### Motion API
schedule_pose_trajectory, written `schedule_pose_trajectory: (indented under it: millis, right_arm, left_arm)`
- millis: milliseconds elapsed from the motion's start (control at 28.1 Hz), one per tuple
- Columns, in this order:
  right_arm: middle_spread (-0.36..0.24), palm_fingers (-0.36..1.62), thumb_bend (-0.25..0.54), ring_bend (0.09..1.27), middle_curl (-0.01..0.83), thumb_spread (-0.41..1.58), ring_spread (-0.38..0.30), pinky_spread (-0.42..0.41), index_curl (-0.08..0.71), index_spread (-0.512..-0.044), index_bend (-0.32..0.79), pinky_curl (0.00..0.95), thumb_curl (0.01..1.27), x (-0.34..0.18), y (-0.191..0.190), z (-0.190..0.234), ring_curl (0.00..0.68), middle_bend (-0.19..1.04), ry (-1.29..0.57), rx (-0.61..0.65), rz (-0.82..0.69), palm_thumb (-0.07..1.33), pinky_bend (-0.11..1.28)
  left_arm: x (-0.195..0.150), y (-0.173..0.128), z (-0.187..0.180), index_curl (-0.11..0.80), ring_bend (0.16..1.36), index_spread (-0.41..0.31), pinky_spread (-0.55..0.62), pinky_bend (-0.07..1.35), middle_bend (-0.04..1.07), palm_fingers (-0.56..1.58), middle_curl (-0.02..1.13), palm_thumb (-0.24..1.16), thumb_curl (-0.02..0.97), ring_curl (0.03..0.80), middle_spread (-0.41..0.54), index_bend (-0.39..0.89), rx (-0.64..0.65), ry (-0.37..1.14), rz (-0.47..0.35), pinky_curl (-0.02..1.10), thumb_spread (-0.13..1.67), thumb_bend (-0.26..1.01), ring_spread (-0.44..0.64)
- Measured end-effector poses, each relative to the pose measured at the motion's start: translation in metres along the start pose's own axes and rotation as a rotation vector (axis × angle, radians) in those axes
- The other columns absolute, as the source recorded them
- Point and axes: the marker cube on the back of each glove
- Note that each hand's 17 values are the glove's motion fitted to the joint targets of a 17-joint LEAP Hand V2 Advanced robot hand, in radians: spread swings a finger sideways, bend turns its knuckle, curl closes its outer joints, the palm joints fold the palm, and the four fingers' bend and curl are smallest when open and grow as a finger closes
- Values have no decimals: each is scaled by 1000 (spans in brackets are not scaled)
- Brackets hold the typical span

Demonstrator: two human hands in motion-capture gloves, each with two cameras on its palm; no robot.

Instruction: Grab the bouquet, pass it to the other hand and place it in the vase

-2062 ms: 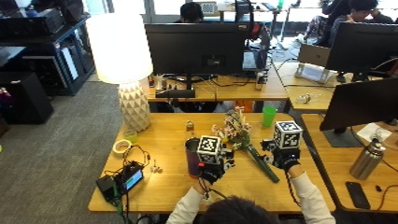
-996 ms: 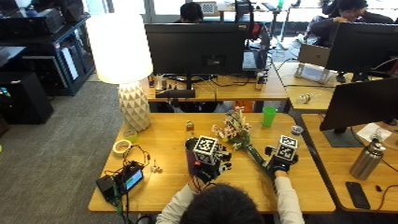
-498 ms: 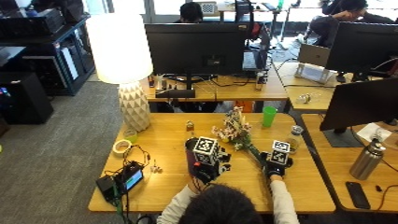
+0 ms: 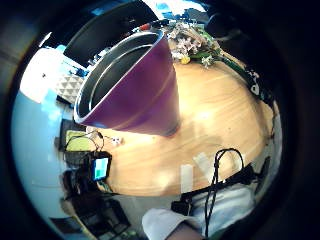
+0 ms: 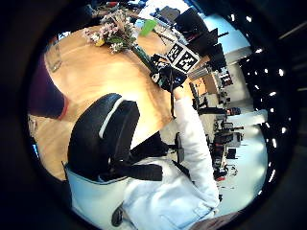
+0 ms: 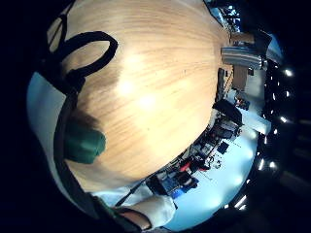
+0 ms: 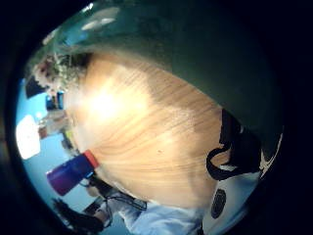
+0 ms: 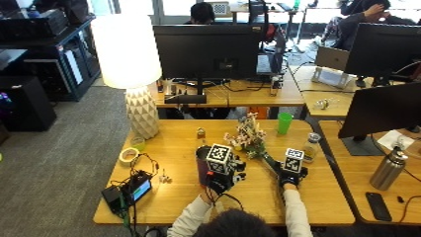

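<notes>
1. Office desks and dark monitors fill the far part of the outside view. On the near wooden surface (image 8: 171, 197) the bouquet (image 8: 248, 140) lies flat, blooms toward the far side and stem running near-right. The right hand (image 8: 287, 175) sits over the stem's near end; the left hand (image 8: 220, 177) is at the purple vase (image 8: 201, 163). From above I cannot tell whether either hand's fingers are curled.
2. Around them: a green cup (image 8: 283, 123) and a glass jar (image 8: 311, 147) just right of the blooms, a small bottle (image 8: 200, 133) at the far side, a tape roll (image 8: 127, 156) and a small screen with cables (image 8: 135, 190) to the left, and a white lamp (image 8: 131, 64) at the far left.
3. The left little-finger palm view shows the vase (image 4: 135, 85) close, upright and empty, with the bouquet (image 4: 192, 42) lying beyond it.
4. The left thumb palm view shows the right hand (image 5: 168, 76) at the stem of the bouquet (image 5: 112, 31).
5. In both right palm views the green stem (image 6: 85, 141) lies very near the palm above bare wood, though its fingers stay hidden.
6. Likely risks: lifting by the stem's end could let the heavy blooms droop and sweep the jar or cup; a poor handover could drop it or tip the vase.
</notes>
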Motion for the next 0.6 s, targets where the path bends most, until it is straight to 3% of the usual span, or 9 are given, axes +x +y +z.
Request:
schedule_pose_trajectory:
  millis: [142, 320, 427, 498, 604]
  right_arm:
    - [-124, 1175, 72, 617, 479, 1052, -216, -237, 317, -198, 143, 387, 469, 0, 3, 1, 440, 343, 1, -19, -4, 973, 568]
    - [-127, 1231, 70, 642, 501, 1065, -227, -259, 331, -208, 153, 404, 486, 3, -12, -9, 464, 351, -1, 211, 23, 1005, 601]
    - [-146, 1361, 70, 746, 517, 1038, -231, -294, 330, -214, 124, 406, 504, 6, -15, -12, 489, 380, -40, 284, 70, 1037, 612]
    - [-155, 1468, 76, 798, 544, 1078, -228, -297, 340, -219, 153, 413, 488, 9, -16, -16, 501, 465, -79, 350, 100, 1052, 606]
    - [-157, 1577, -31, 817, 587, 1062, -217, -281, 388, -220, 285, 424, 439, 14, -19, -24, 517, 605, -157, 450, 132, 912, 593]
  left_arm:
    - [1, -3, 1, 416, 401, -89, 294, 316, 150, 433, 259, 277, 233, 262, 87, 189, 3, -1, 2, 331, 1172, -17, 322]
    - [3, -10, 3, 417, 400, -89, 292, 315, 152, 430, 262, 276, 235, 264, 89, 184, -5, 10, -1, 334, 1173, -17, 324]
    - [3, -14, 2, 418, 399, -89, 291, 314, 152, 430, 263, 276, 236, 266, 89, 185, -30, 14, -8, 336, 1173, -17, 324]
    - [2, -17, 0, 418, 399, -89, 291, 311, 153, 428, 264, 276, 237, 268, 90, 186, -45, 17, -14, 337, 1173, -17, 325]
    - [-2, -25, -1, 419, 399, -89, 291, 310, 152, 428, 265, 276, 238, 269, 88, 186, -58, 32, -25, 339, 1174, -17, 321]
